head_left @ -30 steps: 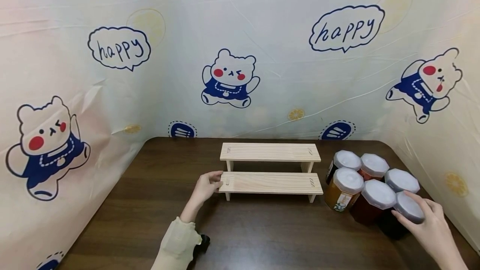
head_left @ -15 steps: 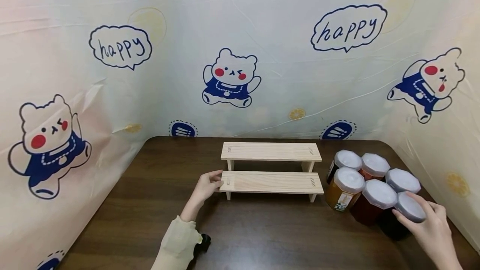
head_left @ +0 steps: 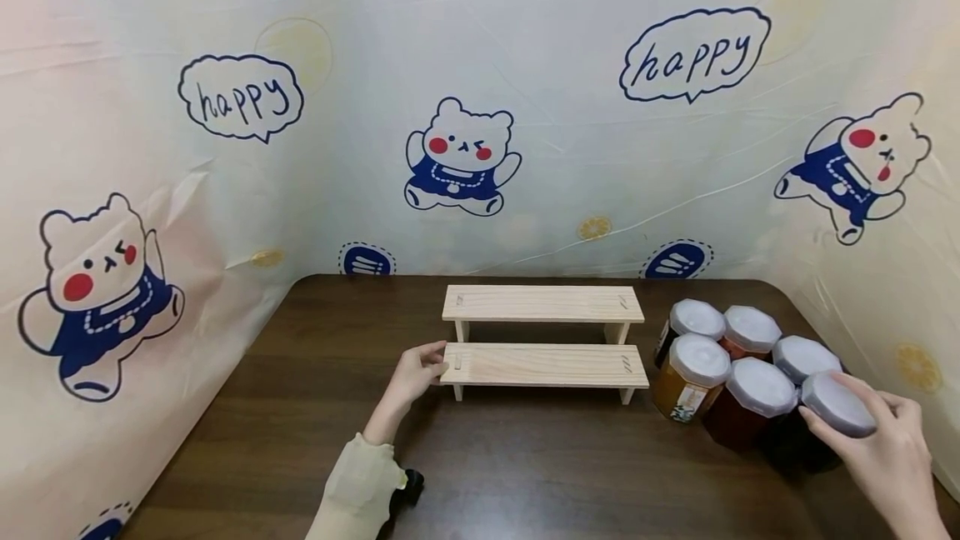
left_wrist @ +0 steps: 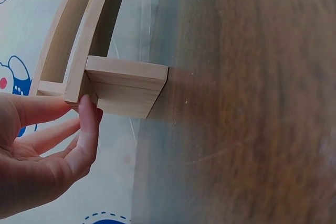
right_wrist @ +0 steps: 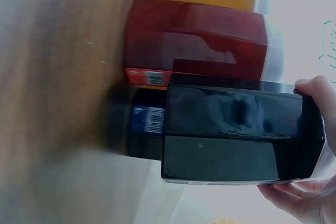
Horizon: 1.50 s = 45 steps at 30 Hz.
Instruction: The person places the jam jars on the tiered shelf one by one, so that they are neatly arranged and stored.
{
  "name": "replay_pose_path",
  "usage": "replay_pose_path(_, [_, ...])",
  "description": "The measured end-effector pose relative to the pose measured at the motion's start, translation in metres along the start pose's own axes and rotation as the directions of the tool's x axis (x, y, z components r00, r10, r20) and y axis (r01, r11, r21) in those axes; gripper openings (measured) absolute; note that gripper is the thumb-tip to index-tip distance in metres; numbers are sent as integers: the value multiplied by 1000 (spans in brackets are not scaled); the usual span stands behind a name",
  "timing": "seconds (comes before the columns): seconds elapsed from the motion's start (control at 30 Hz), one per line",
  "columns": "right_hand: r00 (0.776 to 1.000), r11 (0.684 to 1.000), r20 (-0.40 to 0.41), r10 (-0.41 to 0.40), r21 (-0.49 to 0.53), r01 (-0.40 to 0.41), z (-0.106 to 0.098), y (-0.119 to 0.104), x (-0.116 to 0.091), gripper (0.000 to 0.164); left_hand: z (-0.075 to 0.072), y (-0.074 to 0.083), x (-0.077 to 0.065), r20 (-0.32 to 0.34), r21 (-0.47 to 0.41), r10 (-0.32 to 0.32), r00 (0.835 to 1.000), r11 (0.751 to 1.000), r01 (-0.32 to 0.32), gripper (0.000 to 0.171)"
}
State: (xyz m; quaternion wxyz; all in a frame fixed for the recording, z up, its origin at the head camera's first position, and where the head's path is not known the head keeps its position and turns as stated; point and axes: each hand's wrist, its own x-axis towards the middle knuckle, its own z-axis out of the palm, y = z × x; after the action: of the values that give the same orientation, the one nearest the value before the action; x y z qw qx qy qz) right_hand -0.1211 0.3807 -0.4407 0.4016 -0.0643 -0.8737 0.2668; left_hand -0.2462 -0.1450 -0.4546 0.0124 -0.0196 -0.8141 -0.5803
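A two-tier pale wooden shelf stands on the dark table. My left hand pinches the left end of its lower board; in the left wrist view the fingers meet the board's end above a wooden leg. At the right, my right hand grips a dark, flat-sided jar by its whitish lid, thumb and fingers on opposite sides. The right wrist view has this black jar raised off the table, overlapping another dark jar with a blue barcode label.
Beside the held jar stand several lidded jars, among them an amber one and a dark red one. They sit close together, right of the shelf. A printed curtain surrounds the brown table at the back and sides.
My right hand has raised the dark jar and shifted it slightly to the right, its lid now tilted. My left hand stays at the shelf's end.
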Motion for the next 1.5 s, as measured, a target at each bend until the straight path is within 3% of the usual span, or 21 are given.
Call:
replay_pose_path(0.1, [999, 999, -7, -53, 14, 53, -15, -39, 8, 63, 0, 0, -1, -5, -8, -6, 1000, 1000, 5, 37])
replay_pose_path(0.2, [994, 994, -23, -108, 31, 108, -19, -42, 13, 61, 0, 0, -1, -8, -14, -10, 1000, 1000, 10, 37])
replay_pose_path(0.43, [987, 985, -70, -147, 79, 153, -26, -47, 21, 51, 0, 1, -2, -6, 5, 13, 1000, 1000, -13, 36])
replay_pose_path(0.5, [979, 977, -104, -175, 105, 186, -26, -49, 24, 56, 0, 1, -2, -4, 5, 13, 1000, 1000, -13, 37])
replay_pose_path(0.63, [949, 949, -189, -253, 142, 281, -25, -52, 33, 79, 0, 1, -2, -2, 1, 2, 1000, 1000, -2, 37])
replay_pose_path(0.77, [922, 928, -249, -295, 153, 338, -24, -57, 41, 78, 0, 1, -2, -2, 2, -4, 1000, 1000, 4, 37])
replay_pose_path(0.87, [917, 922, -259, -304, 162, 352, -26, -60, 46, 77, 1, 1, -3, -1, 5, 0, 1000, 1000, 0, 37])
replay_pose_path(1.1, [936, 929, -212, -282, 181, 321, -31, -63, 56, 79, 0, 0, -2, 2, 7, -5, 1000, 1000, 5, 37])
replay_pose_path(1.33, [935, 939, -168, -313, 97, 331, -32, -74, 68, 84, -1, 0, -3, 12, -4, -8, 1000, 1000, 8, 37])
replay_pose_path(1.5, [983, 983, -10, -184, 26, 184, -31, -89, 72, 54, -2, -6, 0, 11, -21, 15, 1000, 1000, -14, 38])
